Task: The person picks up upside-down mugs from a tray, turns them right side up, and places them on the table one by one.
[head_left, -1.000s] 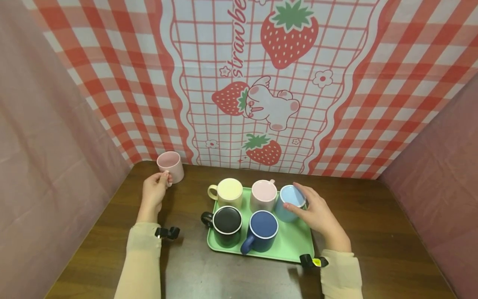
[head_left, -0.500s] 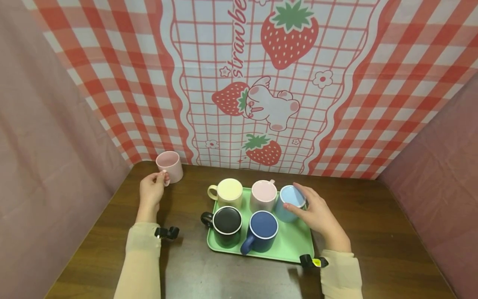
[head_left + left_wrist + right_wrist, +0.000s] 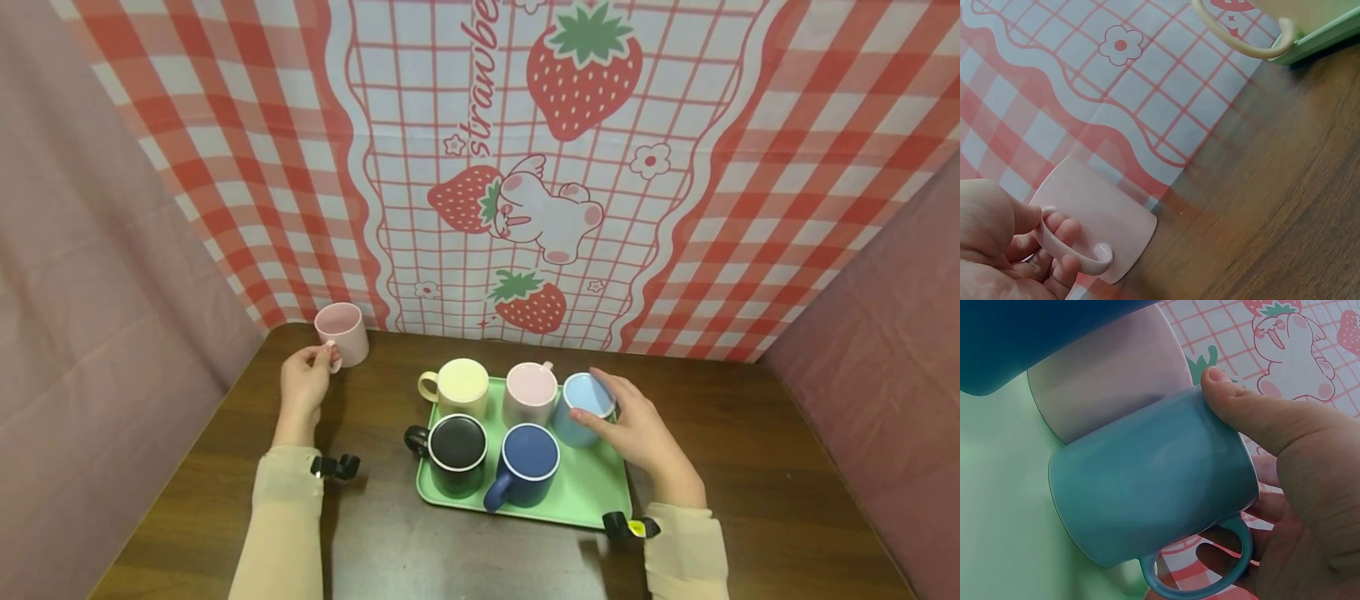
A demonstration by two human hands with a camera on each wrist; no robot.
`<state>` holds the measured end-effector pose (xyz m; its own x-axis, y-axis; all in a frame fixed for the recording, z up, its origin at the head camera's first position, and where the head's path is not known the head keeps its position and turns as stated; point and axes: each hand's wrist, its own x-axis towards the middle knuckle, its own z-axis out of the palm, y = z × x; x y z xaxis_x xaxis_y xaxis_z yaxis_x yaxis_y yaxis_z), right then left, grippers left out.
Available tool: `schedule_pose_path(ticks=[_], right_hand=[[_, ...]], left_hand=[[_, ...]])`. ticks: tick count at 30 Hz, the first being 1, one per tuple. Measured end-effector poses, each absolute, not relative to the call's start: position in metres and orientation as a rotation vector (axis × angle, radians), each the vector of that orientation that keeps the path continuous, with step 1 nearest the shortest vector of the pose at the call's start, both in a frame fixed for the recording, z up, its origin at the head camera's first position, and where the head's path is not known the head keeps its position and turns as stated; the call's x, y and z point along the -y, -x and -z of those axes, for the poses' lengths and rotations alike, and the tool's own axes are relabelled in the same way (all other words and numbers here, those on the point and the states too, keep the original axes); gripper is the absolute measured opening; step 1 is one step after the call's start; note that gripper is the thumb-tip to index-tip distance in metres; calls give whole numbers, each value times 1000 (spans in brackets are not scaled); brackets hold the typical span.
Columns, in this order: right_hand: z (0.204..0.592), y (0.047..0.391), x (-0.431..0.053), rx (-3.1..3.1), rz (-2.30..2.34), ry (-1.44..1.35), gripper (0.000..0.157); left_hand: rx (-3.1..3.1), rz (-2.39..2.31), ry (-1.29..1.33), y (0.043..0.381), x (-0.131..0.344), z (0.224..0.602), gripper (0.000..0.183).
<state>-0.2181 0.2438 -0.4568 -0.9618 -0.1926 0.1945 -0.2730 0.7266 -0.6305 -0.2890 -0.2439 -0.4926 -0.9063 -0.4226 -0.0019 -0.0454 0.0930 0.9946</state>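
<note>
At the back left of the table, my left hand (image 3: 303,385) holds a pink mug (image 3: 345,340) by its handle. The left wrist view shows the thumb on top of that handle (image 3: 1075,250) and fingertips curled through the loop. Over on the green tray (image 3: 592,496), my right hand (image 3: 637,421) grips a light blue mug (image 3: 577,425) round its rim. Its thumb (image 3: 1235,394) lies at the rim in the right wrist view, with the other fingers behind the mug near its handle (image 3: 1244,550). A paler pink mug (image 3: 529,393) stands right beside the light blue one.
Also on the tray are a yellow mug (image 3: 462,387), a black mug (image 3: 457,446) and a dark blue mug (image 3: 531,458). The black mug's handle sticks out past the tray's left edge. A strawberry-print cloth (image 3: 525,233) hangs behind the table (image 3: 420,550).
My left hand and the pink mug have shifted very slightly left since a second ago. The right hand stays on the light blue mug, and the tray has not moved.
</note>
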Motion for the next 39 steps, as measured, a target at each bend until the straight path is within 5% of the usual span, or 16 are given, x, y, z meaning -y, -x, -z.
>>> schedule_pose_path(ticks=[39], right_hand=[[458,219,-247,2824,-1041,-385,84]], left_hand=[[2113,1804,-509,287,242,491,34]])
